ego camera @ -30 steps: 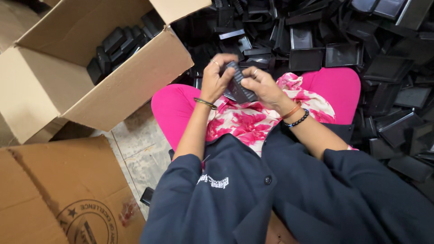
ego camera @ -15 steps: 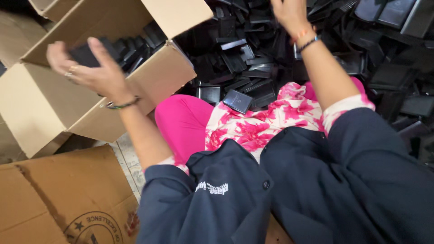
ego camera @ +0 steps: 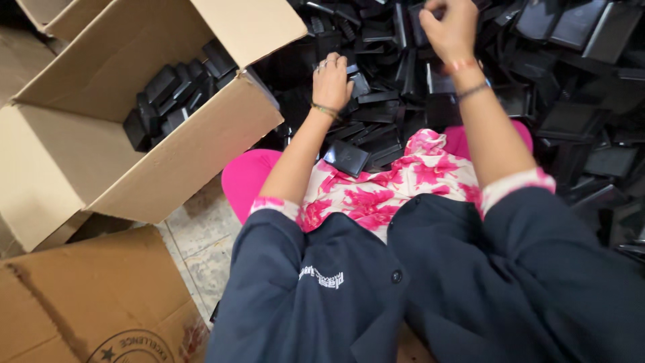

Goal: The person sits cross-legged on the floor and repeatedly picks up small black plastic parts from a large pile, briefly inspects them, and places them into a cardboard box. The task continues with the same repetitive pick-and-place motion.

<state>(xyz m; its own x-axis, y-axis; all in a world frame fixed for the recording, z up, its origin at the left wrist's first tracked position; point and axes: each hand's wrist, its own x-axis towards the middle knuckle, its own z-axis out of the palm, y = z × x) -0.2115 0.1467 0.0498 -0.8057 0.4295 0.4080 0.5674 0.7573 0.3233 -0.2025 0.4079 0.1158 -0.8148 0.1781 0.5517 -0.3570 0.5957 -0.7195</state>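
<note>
My left hand (ego camera: 332,82) lies palm down on a heap of black plastic cases (ego camera: 403,74) in front of my knees, fingers spread over the pieces and holding nothing. Farther out on the heap, my right hand (ego camera: 449,28) has its fingers curled in on a black case. One loose black case (ego camera: 345,158) rests on my pink floral lap. An open cardboard box (ego camera: 181,144) at my left holds several of the same black cases (ego camera: 176,94) stacked in its far corner.
The heap of black cases spreads across the top and down the right side (ego camera: 591,161). A flattened cardboard sheet (ego camera: 87,302) lies at the lower left, beside a strip of tiled floor (ego camera: 201,249). Another box corner (ego camera: 47,13) shows at the top left.
One second ago both hands held a black case over my lap. My left hand then swung to the cardboard box and has now come back empty onto the heap. My right hand stayed out on the heap.
</note>
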